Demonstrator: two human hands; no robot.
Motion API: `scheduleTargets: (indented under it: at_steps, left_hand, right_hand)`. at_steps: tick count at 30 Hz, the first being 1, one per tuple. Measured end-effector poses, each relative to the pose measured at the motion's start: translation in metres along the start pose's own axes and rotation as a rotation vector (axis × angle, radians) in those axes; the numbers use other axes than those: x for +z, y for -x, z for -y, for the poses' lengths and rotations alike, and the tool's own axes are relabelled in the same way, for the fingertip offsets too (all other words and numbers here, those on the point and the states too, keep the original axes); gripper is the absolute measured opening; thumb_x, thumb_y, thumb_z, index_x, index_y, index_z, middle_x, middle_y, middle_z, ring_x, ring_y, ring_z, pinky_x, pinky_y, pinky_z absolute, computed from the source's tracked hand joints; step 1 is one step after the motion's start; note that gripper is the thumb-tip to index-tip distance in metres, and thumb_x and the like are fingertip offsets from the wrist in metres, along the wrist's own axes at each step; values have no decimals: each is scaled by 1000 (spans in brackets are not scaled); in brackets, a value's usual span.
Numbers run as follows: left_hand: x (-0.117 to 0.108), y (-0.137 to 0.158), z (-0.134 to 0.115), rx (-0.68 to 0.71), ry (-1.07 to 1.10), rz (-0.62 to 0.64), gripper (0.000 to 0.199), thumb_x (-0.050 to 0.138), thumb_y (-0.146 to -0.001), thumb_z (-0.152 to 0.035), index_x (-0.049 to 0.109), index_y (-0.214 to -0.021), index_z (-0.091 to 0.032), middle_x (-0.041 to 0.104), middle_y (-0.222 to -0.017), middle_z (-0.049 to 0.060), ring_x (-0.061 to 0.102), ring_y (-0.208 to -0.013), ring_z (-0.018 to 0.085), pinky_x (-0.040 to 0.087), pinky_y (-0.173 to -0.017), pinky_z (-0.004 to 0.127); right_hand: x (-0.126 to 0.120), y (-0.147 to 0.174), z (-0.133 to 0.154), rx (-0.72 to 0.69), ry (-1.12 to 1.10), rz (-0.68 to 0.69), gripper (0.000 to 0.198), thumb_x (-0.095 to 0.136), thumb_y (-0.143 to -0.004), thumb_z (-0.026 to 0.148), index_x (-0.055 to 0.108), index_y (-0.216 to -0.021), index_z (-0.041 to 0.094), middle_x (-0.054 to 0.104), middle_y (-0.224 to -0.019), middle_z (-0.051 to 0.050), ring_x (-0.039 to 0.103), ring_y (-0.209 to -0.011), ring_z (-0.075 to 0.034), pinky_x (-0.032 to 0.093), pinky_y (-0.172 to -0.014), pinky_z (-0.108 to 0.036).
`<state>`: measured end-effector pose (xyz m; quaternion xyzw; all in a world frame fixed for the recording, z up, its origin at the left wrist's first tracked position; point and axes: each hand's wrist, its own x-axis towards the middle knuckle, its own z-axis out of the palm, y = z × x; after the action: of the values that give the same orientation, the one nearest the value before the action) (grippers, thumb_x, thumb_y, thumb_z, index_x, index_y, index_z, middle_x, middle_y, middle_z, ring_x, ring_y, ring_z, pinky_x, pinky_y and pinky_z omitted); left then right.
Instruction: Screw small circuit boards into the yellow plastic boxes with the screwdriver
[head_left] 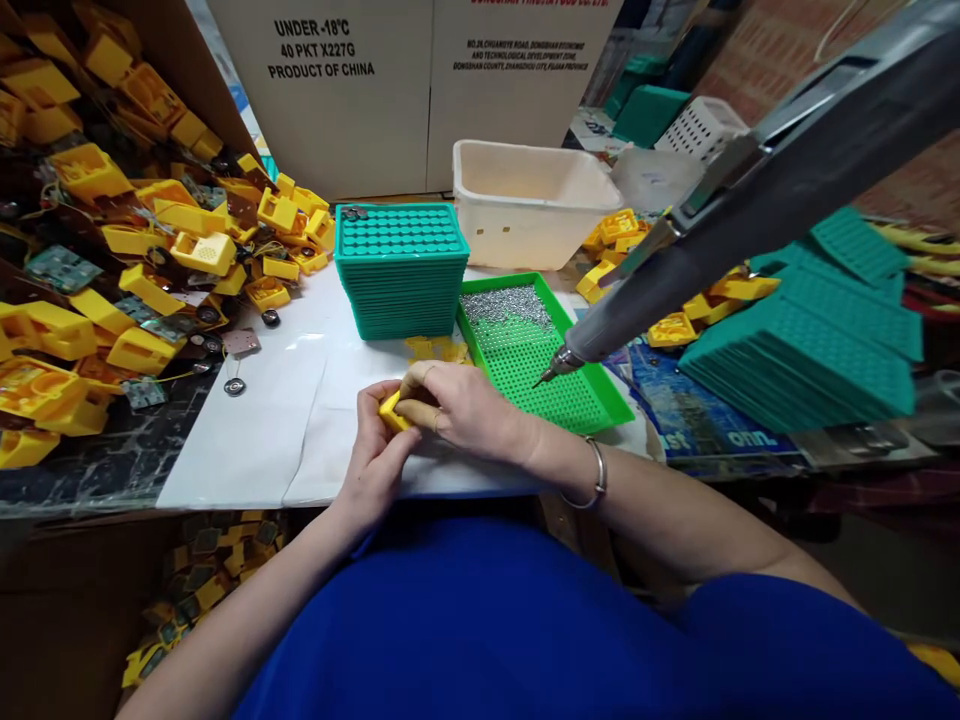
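Both hands meet over the white work surface, close to its front edge. My left hand is closed around a small yellow plastic housing, gripping it from the left side. From the right, my right hand has its fingers curled onto the same housing, with yellowish covers on some fingertips. Those fingers hide most of the housing and whatever lies inside it. Just beyond the right hand is a green perforated tray with many small metal screws gathered at its far end.
A grey electric screwdriver hangs over the green tray, tip down. Stacked teal trays and a whitish bin stand behind. Yellow housings with wires and circuit boards heap at left. More teal trays lie right.
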<state>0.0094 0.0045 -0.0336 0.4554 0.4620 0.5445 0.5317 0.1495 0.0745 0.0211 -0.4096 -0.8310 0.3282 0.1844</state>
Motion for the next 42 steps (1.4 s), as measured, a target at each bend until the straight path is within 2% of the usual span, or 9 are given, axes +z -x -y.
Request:
scheduleTargets:
  at_steps: [4,8,12,16,25,28,35,38,42]
  left_hand:
    - [-5,-1,-1,-66,10,61,35,67,-83,-27,56,-115,-25,61,-114,2,55,-105,18,43,-94,31]
    - [-11,-4,-9,-213,200,43,25,67,-83,-32,61,-105,-22,69,-106,5,65,-99,22,52,-88,37]
    - [-14,-6,-18,-299,322,0,23,68,-79,-29,61,-98,-19,74,-92,7,72,-85,23,58,-72,37]
    - [-16,-6,-20,-295,318,44,22,68,-79,-27,61,-96,-17,75,-87,7,73,-78,22,58,-64,32]
    - [-15,-7,-21,-299,334,46,20,67,-78,-25,60,-95,-16,74,-88,7,72,-79,21,57,-64,32]
    - [-14,-8,-22,-293,332,36,21,67,-78,-25,59,-96,-16,74,-89,8,72,-80,23,57,-64,33]
    - [-10,-9,-28,-318,370,-16,22,66,-75,-23,58,-95,-16,74,-83,6,72,-74,21,56,-59,30]
    - [-6,-8,-32,-314,382,29,22,67,-75,-23,59,-95,-16,72,-81,5,71,-74,21,56,-58,29]
    - [-2,-8,-38,-294,390,84,20,66,-76,-23,60,-94,-16,71,-81,5,71,-72,21,55,-56,28]
  right_hand:
    - [-5,-4,-9,132,-135,15,26,75,-74,27,54,-85,17,54,-68,5,50,-63,-9,36,-62,-23]
    - [-23,-13,-16,85,-222,79,17,65,-84,30,60,-77,15,62,-72,2,53,-64,-9,39,-63,-24]
    - [-33,-29,-18,97,218,-15,16,58,-89,23,71,-92,16,73,-93,-6,63,-83,-16,41,-74,-29]
    - [-21,-48,-11,52,652,200,28,47,-92,16,71,-105,14,72,-108,-14,65,-92,-23,39,-71,-32]
    - [-14,-66,-4,-14,671,278,24,49,-86,7,71,-96,10,72,-95,-17,65,-85,-23,39,-66,-32]
    - [-22,-56,-9,-65,486,159,22,52,-87,10,67,-101,14,72,-92,-11,63,-79,-18,41,-66,-30]
    - [-19,-3,-8,66,-680,-8,11,68,-78,21,62,-85,15,66,-71,2,63,-63,-9,53,-65,-26]
    - [-9,13,-11,54,-815,-17,14,73,-74,22,62,-81,16,66,-73,3,64,-66,-8,53,-66,-24]
    - [-9,21,-18,-50,-644,-83,14,72,-78,27,65,-82,16,69,-80,-1,64,-72,-10,53,-70,-25]
